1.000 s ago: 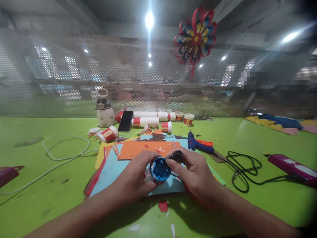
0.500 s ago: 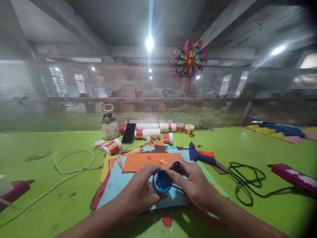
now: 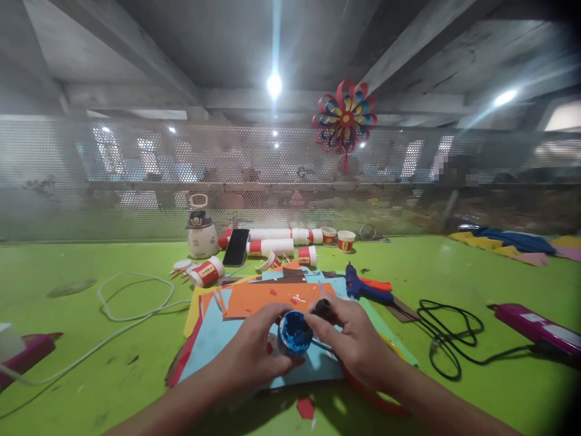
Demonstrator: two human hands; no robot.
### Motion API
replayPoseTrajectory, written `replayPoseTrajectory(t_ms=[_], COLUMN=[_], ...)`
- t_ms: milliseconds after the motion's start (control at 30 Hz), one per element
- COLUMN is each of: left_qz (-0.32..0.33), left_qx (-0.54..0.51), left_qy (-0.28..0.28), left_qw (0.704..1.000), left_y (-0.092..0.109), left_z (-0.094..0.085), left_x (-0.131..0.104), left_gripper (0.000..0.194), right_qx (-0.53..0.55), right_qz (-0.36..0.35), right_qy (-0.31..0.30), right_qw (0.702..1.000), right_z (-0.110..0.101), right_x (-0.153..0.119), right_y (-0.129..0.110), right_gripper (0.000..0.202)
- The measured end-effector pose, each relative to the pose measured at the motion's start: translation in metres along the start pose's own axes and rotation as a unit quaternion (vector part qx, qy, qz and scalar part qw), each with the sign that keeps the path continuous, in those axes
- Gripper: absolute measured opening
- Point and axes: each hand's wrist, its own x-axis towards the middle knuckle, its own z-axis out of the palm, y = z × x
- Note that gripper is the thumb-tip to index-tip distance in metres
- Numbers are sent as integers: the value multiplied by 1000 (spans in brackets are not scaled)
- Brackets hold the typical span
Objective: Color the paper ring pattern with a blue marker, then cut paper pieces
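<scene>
Though view higher, container point(image 3: 294, 334) between fingers point(image 3: 273, 313)

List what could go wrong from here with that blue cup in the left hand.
The blue cup could dent if the left hand squeezes too hard around its wall. Its patchy blue inside might smear onto the right hand, close by the rim, if wet; I cannot tell whether it is. The black cylindrical piece in the right hand could slip onto the light blue sheet below.
</scene>
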Motion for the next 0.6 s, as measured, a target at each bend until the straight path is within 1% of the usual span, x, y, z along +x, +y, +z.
replayPoseTrajectory(t_ms=[67, 133, 233, 333, 467, 533, 600], left_qz=[-4, -2, 1, 0, -1, -4, -10], left_qx=[-1, -7, -18, -16, -12, -11, -24], left_qy=[-6, -9, -18, -12, -6, 1, -1], left_qw=[1000, 1000, 1000, 1000, 1000, 1000, 1000], left_y=[0, 1, 4, 8, 10, 11, 13], left_z=[0, 0, -1, -3, -5, -5, -5], left_x=[0, 1, 1, 1, 2, 4, 4], left_gripper=[51, 50, 52, 49, 42, 43, 41], right_qx=[26, 25, -29, -75, -92, -74, -31], right_qz=[13, 0, -46, -65, -71, -55, -21], right_qy=[5, 23, 57, 72, 47, 23, 2], right_qw=[1000, 999, 997, 992, 992, 995, 999], right_z=[2, 5, 7, 6, 3, 2, 3], right_x=[1, 0, -2, -5, -6, -5, -2], right_y=[2, 4, 5, 4, -2, -4, -3], right_gripper=[33, 30, 25, 23, 24, 29, 33])
